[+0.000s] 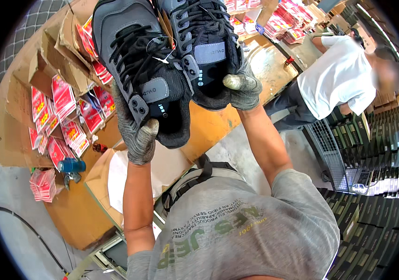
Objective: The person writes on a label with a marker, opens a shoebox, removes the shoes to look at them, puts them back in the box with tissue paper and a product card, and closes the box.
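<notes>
A pair of dark grey and black lace-up shoes is raised in front of me, heels toward me and toes at the top edge. My left hand (137,135), in a grey work glove, grips the left shoe (136,60) by its outer side near the heel. On the other side my right hand (246,86), gloved too, is closed on the right shoe (204,46), its thumb at the heel collar. A clear loop with a small white tag fastener hangs at the left shoe's laces. The fingers under both shoes are hidden.
Cardboard boxes (45,65) with red and white printed packets (64,98) stand on the left of a wooden table (227,122). A blue-capped object (72,165) sits by them. At right, a person in a white shirt (337,77) stands beside a wire cart (325,144) and stacked dark shoeboxes (372,219).
</notes>
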The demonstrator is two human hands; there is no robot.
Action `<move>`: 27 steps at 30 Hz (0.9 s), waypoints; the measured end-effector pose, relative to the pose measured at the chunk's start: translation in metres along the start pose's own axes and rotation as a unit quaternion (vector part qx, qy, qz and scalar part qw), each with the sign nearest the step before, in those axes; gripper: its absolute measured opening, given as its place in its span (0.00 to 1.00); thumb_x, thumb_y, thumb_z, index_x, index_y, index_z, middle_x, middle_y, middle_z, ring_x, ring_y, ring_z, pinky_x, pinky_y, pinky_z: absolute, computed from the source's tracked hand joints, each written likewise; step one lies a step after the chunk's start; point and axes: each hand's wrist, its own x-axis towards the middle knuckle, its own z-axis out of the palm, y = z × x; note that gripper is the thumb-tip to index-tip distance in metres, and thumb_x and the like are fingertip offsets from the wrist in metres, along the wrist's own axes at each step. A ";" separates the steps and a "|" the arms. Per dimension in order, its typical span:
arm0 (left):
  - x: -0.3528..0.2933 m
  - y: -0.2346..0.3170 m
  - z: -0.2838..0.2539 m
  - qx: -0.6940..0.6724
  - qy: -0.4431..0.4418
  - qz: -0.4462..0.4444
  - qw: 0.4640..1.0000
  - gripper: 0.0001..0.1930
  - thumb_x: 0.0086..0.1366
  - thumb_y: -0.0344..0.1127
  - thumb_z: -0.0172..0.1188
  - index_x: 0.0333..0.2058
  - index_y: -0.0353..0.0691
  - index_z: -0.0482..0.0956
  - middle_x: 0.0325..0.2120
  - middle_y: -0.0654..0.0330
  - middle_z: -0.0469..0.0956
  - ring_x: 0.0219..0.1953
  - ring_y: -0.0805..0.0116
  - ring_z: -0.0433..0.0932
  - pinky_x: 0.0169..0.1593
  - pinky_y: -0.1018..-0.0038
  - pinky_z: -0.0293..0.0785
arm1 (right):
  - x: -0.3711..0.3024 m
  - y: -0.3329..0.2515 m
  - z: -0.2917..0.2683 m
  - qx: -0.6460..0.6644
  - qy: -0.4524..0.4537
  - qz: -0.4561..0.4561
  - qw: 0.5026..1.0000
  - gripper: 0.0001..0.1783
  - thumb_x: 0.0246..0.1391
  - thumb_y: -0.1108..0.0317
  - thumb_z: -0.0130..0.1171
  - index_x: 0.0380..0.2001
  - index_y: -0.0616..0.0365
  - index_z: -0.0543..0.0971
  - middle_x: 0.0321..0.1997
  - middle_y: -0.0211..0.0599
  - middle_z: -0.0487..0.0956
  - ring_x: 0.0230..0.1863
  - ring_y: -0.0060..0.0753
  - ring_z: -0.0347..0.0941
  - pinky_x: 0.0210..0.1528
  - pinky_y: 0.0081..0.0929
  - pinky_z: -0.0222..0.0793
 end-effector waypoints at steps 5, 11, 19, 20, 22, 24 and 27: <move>0.010 0.008 0.009 0.049 -0.001 0.046 0.998 0.58 0.46 0.36 0.71 0.75 0.44 0.49 0.69 0.58 0.62 0.69 0.61 0.63 0.72 0.63 0.58 | 0.004 -0.018 0.008 -0.045 0.005 -0.054 0.998 0.61 0.36 0.71 0.70 0.75 0.59 0.53 0.75 0.48 0.61 0.74 0.48 0.59 0.77 0.44 0.49; 0.010 0.009 0.003 -0.007 -0.010 0.051 0.999 0.58 0.46 0.48 0.80 0.72 0.39 0.56 0.65 0.54 0.66 0.65 0.58 0.67 0.68 0.61 0.65 | -0.005 -0.014 0.002 0.079 0.056 -0.001 0.995 0.51 0.46 0.59 0.64 0.71 0.66 0.56 0.68 0.57 0.66 0.69 0.52 0.65 0.73 0.48 0.61; -0.091 -0.004 -0.072 0.034 0.091 -0.093 0.991 0.48 0.55 0.43 0.74 0.71 0.35 0.59 0.61 0.53 0.72 0.60 0.60 0.74 0.65 0.64 0.69 | -0.083 0.070 -0.030 0.511 0.071 0.159 0.842 0.38 0.66 0.47 0.52 0.72 0.55 0.58 0.66 0.55 0.66 0.57 0.56 0.72 0.40 0.40 0.80; -0.103 -0.003 -0.078 0.086 0.102 -0.109 0.985 0.47 0.57 0.42 0.73 0.71 0.34 0.58 0.62 0.53 0.71 0.61 0.60 0.73 0.66 0.65 0.68 | -0.097 0.078 -0.035 0.555 0.084 0.163 0.811 0.38 0.66 0.45 0.52 0.71 0.54 0.59 0.65 0.55 0.66 0.56 0.55 0.72 0.40 0.41 0.80; -0.129 -0.003 -0.098 0.154 0.173 -0.186 0.955 0.48 0.56 0.48 0.73 0.69 0.30 0.61 0.63 0.51 0.70 0.62 0.61 0.72 0.66 0.66 0.67 | -0.124 0.095 -0.047 0.598 0.102 0.180 0.774 0.38 0.66 0.47 0.51 0.71 0.55 0.59 0.65 0.54 0.65 0.56 0.55 0.72 0.40 0.40 0.80; -0.157 -0.009 -0.117 0.175 0.261 -0.241 0.918 0.46 0.57 0.46 0.73 0.68 0.28 0.63 0.63 0.50 0.71 0.61 0.61 0.73 0.65 0.67 0.67 | -0.143 0.101 -0.048 0.614 0.122 0.200 0.754 0.37 0.67 0.48 0.50 0.72 0.55 0.57 0.65 0.53 0.65 0.56 0.55 0.73 0.39 0.39 0.79; -0.199 -0.030 -0.138 0.362 0.323 -0.290 0.825 0.45 0.58 0.45 0.73 0.68 0.27 0.63 0.63 0.51 0.71 0.61 0.62 0.72 0.65 0.68 0.67 | -0.162 0.110 -0.048 0.605 0.139 0.236 0.748 0.38 0.68 0.47 0.48 0.72 0.55 0.56 0.64 0.52 0.66 0.55 0.54 0.74 0.39 0.38 0.79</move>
